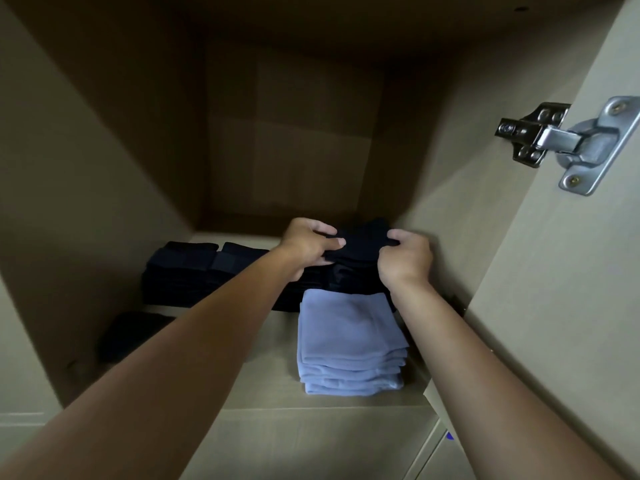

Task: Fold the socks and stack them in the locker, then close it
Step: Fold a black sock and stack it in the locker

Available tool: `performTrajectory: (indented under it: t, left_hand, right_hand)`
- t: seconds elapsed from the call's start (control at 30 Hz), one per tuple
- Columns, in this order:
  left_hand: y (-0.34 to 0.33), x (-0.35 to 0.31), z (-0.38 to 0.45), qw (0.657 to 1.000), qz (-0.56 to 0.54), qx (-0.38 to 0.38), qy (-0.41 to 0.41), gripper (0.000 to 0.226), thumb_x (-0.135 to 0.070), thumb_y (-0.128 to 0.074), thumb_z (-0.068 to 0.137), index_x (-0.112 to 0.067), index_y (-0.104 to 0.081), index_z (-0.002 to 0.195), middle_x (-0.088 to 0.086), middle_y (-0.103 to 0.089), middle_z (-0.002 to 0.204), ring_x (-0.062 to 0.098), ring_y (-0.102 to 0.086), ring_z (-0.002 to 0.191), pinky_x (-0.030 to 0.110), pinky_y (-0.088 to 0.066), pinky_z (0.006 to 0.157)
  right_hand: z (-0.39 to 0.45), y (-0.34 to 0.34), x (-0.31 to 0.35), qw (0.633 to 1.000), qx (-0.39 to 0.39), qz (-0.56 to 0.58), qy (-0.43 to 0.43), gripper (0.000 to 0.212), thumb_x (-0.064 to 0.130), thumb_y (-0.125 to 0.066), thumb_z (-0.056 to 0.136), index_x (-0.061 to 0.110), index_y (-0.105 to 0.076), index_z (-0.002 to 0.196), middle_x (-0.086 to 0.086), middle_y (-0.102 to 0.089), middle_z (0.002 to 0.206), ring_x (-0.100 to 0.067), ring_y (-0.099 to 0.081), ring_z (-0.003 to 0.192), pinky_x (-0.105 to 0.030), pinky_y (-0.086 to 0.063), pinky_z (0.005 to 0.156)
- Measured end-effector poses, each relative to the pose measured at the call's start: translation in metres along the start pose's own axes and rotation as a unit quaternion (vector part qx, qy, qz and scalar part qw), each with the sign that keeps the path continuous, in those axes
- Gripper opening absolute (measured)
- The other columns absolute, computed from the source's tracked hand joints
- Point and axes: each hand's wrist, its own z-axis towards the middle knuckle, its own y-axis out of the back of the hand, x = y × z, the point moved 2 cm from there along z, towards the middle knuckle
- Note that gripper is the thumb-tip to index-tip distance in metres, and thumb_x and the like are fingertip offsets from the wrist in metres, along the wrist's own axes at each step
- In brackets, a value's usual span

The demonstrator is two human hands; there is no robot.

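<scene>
Folded dark socks (360, 247) top a dark stack at the open locker (104, 174) shelf's back, behind a pale-blue sock stack (349, 341).

socks (360, 268) behind towels (349, 337) | more socks (180, 271) left (in locker (104, 168))

The locker (104, 168) is plain beige inside, darkening to brown at the back. The folded socks (360, 249) at the hands are dark navy, near black, as are the sock stacks (183, 271) to the left. The folded cloths (349, 341) are pale lavender-blue, unpatterned. The door hinge (568, 140) is silver metal.
</scene>
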Motion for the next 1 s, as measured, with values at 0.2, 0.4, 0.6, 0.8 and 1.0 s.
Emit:
performTrajectory:
  t: [0.2, 0.4, 0.6, 0.8, 1.0]
  left_hand:
    - [-0.007, 0.012, 0.007, 0.996, 0.089, -0.015, -0.016, 0.030, -0.011, -0.080, 0.088, -0.007, -0.068, 0.115, 0.012, -0.060, 0.123, 0.027, -0.064, 0.114, 0.019, -0.058, 0.062]
    - [-0.011, 0.007, 0.010, 0.973, 0.228, 0.001, -0.042, 0.032, -0.023, -0.084, 0.085, -0.009, -0.072, 0.112, -0.002, -0.059, 0.095, 0.020, -0.064, 0.092, 0.025, -0.058, 0.073]
    - [-0.005, -0.008, 0.009, 0.942, 0.327, 0.042, -0.064, 0.033, -0.030, -0.077, 0.090, -0.014, -0.075, 0.119, 0.003, -0.068, 0.113, 0.018, -0.060, 0.111, 0.025, -0.041, 0.089]
    - [0.011, -0.011, -0.002, 0.930, 0.350, 0.025, -0.104, 0.020, -0.032, -0.075, 0.092, -0.016, -0.076, 0.103, -0.006, -0.068, 0.091, 0.016, -0.065, 0.101, 0.028, -0.047, 0.088]
    - [0.042, -0.018, -0.051, 0.887, 0.431, -0.043, -0.161, 0.011, -0.036, -0.069, 0.095, -0.026, -0.072, 0.092, -0.012, -0.066, 0.078, 0.014, -0.066, 0.086, 0.035, -0.055, 0.081]
  right_hand:
    - [-0.001, -0.009, -0.007, 0.978, 0.069, -0.197, 0.021, 0.045, -0.001, -0.049, 0.096, 0.006, -0.054, 0.141, -0.016, -0.054, 0.143, -0.034, -0.053, 0.130, -0.044, -0.048, 0.107]
    - [-0.004, -0.016, -0.015, 0.930, 0.130, -0.334, 0.081, 0.039, 0.024, -0.046, 0.106, 0.002, -0.056, 0.136, -0.018, -0.053, 0.141, -0.034, -0.050, 0.130, -0.037, -0.043, 0.101]
    - [-0.002, -0.021, -0.022, 0.902, 0.208, -0.372, 0.062, 0.057, 0.040, -0.019, 0.111, 0.008, -0.025, 0.158, -0.015, -0.023, 0.166, -0.030, -0.017, 0.154, -0.045, -0.018, 0.124]
    - [-0.009, -0.015, -0.015, 0.926, 0.123, -0.335, 0.123, 0.044, 0.036, -0.041, 0.107, 0.010, -0.051, 0.141, -0.017, -0.056, 0.138, -0.036, -0.050, 0.129, -0.046, -0.043, 0.107]
    - [-0.028, -0.016, 0.000, 0.947, 0.133, -0.216, 0.199, 0.023, 0.026, -0.053, 0.100, 0.017, -0.068, 0.116, -0.009, -0.069, 0.112, -0.031, -0.061, 0.107, -0.046, -0.053, 0.091]
